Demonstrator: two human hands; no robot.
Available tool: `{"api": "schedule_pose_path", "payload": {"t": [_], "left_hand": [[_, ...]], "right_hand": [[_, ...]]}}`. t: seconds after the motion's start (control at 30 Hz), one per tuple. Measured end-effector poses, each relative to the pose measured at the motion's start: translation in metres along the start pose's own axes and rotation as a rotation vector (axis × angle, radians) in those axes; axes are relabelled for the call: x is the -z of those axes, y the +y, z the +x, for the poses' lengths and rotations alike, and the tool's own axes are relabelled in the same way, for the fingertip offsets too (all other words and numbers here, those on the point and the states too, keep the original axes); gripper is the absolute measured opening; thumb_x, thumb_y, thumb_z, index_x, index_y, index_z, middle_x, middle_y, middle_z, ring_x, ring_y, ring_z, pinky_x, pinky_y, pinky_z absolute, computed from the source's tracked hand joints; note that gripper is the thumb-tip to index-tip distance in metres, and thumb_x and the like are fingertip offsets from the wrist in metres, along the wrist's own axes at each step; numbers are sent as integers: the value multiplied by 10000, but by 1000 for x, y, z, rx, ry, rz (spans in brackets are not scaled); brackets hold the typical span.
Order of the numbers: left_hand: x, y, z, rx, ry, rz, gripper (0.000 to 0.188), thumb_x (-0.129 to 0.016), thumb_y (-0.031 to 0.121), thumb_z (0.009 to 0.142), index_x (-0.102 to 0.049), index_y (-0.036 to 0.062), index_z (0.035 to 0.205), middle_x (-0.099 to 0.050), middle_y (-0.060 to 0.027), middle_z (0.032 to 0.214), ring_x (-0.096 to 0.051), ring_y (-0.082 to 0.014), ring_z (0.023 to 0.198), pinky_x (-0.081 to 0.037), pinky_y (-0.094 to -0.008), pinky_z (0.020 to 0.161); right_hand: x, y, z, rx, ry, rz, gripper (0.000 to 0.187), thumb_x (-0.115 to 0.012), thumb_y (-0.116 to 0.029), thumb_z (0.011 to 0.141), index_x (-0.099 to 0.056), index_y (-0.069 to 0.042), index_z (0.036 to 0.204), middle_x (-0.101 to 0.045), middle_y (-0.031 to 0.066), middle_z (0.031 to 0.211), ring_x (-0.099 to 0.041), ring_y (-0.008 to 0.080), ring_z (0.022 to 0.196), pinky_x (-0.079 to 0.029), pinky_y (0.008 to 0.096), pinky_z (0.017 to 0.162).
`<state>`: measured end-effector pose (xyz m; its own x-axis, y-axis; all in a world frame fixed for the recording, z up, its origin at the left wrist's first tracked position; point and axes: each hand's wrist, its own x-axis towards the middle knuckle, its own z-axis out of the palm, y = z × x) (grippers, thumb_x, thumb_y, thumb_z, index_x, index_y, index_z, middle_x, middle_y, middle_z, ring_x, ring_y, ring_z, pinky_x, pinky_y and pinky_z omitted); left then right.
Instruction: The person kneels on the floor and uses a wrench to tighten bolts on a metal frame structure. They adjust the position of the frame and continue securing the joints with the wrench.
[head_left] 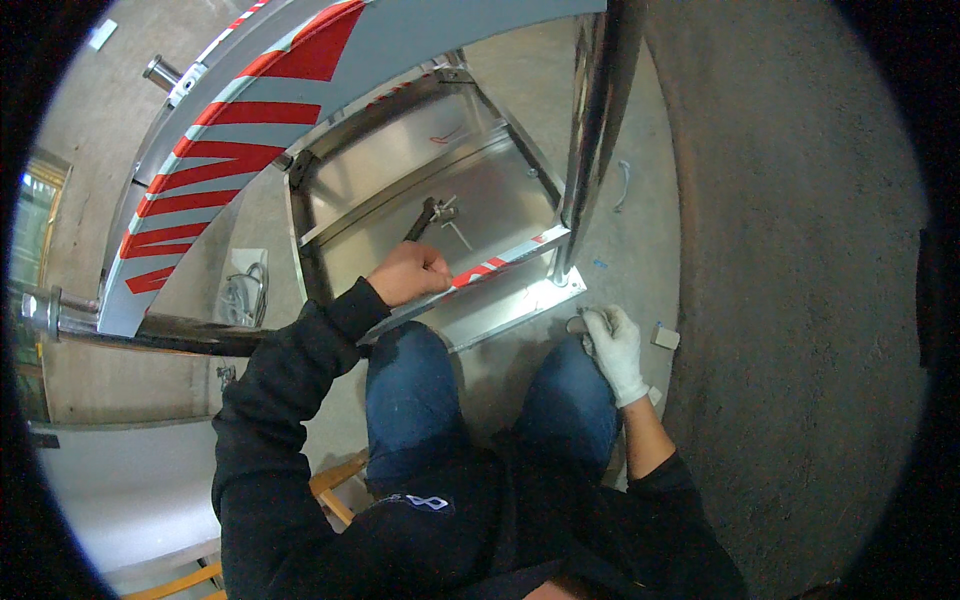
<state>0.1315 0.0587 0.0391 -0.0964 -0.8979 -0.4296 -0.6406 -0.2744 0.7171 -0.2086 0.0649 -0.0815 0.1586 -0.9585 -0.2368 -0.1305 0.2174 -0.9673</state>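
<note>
My left hand [410, 275] is bare, its fingers curled at the near edge of a metal frame [555, 265]. It meets the end of a red-and-white striped strip [495, 264] along that edge; whether it grips the strip is hidden. Just beyond, a dark-handled tool [420, 218] and a small metal piece with thin rods [446, 211] rest on the frame's bare metal panel [360, 235]. My right hand [614, 352], in a white glove, is beside my right knee. Its fingers close around a small greyish thing I cannot make out.
A large curved grey panel with red stripes [235, 140] arches over the upper left. Metal tubes [600, 110] stand at its ends. At right rises a dark wall-like surface [790, 250]. A small pale block [665, 337] lies on the floor; wooden legs [340, 485] show beneath me.
</note>
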Motion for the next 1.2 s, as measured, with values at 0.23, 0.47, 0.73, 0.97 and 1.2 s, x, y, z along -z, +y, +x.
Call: {"api": "schedule_pose_path", "payload": {"t": [0.23, 0.47, 0.73, 0.97, 1.2], "left_hand": [[1, 8, -5, -7, 36, 44, 146, -696, 141, 755, -670, -2, 751, -644, -34, 673, -575, -91, 630, -473, -276, 597], [-3, 3, -3, -164, 84, 206, 144, -675, 140, 780, -644, 4, 747, -597, -44, 638, -535, -102, 603, -455, -296, 594], [5, 1, 1, -205, 19, 224, 188, -668, 240, 754, -716, 58, 767, -641, -144, 673, -609, -271, 592, -469, -390, 585], [4, 8, 0, -156, 4, 302, 178, -655, 188, 796, -689, 13, 795, -664, -103, 686, -599, -139, 617, -489, -328, 628], [-4, 7, -6, -328, 130, 445, 165, -621, 177, 817, -625, 14, 786, -613, -154, 715, -599, -338, 666, -474, -416, 628]], "right_hand": [[-4, -7, -2, -1, 3, 56, 160, -637, -154, 912, -643, 4, 893, -654, 22, 696, -528, 50, 543, -418, 232, 494], [-1, -10, -2, -7, -7, -40, 174, -639, -163, 908, -621, 0, 849, -650, 25, 687, -535, 63, 540, -410, 241, 492], [-2, -3, 0, 2, -5, 33, 180, -636, -162, 910, -652, 12, 954, -676, 34, 721, -548, 67, 548, -430, 240, 502], [-1, -4, 1, -21, -14, 44, 171, -639, -156, 910, -653, 10, 946, -680, 37, 733, -544, 60, 552, -424, 229, 500], [-2, -9, 0, -25, -25, 87, 170, -635, -160, 912, -627, 4, 867, -665, 34, 715, -531, 55, 550, -408, 237, 490]]}}
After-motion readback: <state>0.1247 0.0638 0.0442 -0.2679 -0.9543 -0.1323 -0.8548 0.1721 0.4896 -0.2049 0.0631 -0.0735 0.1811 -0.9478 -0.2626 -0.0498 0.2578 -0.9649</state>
